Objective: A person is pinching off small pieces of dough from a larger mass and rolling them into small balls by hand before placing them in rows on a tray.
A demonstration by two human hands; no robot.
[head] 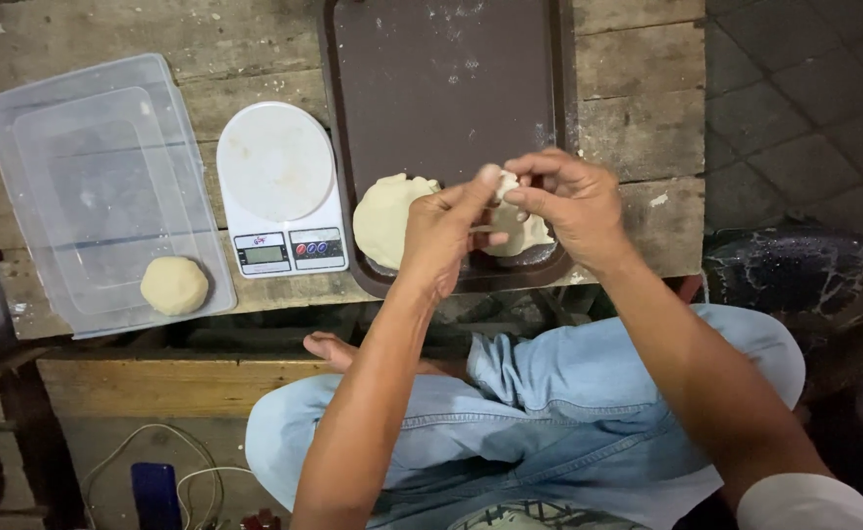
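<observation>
Both hands raised together, left hand (443, 228) and right hand (571, 201) fingertips pinched, touching.

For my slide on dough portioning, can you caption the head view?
Both hands, left hand and right hand, pinch a small dough piece above a brown tray, beside a white kitchen scale.

Plank table (638, 88) — bears brown tray (441, 79), scale (279, 186), clear lid (98, 186), seemingly.

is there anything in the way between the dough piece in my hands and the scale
Nothing visible. Both the left hand and right hand pinch the small dough piece above the brown tray. The white scale sits just left of the tray, its platform bare.
</observation>
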